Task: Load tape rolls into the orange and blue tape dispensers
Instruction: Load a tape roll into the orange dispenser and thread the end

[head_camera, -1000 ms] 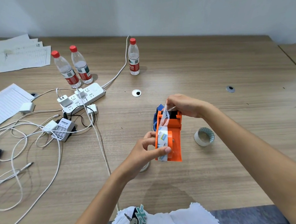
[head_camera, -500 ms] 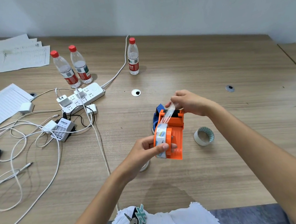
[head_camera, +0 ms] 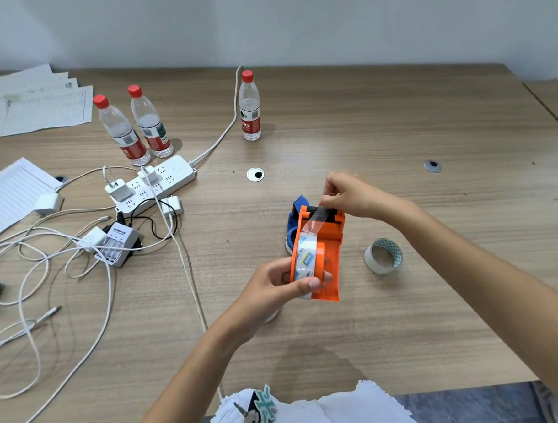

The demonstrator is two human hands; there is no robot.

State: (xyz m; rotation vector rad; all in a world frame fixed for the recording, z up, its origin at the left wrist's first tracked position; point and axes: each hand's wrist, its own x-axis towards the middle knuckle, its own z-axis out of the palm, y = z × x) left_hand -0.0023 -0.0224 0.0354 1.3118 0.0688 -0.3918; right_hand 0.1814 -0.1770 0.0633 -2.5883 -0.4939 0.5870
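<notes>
Both hands thread: left hand [head_camera: 277,285] grips the orange plastic dispenser [head_camera: 326,251]; right hand [head_camera: 352,195] pinches the clear tape end [head_camera: 319,218], next pressing it onto the cutter.

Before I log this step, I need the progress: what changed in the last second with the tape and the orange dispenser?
The right hand drew the loose tape end down from above the orange dispenser and now presses it across the front roller. The dispenser tilted slightly. The left hand grips the dispenser and its tape roll as before. The blue dispenser and spare roll have not moved.
</notes>
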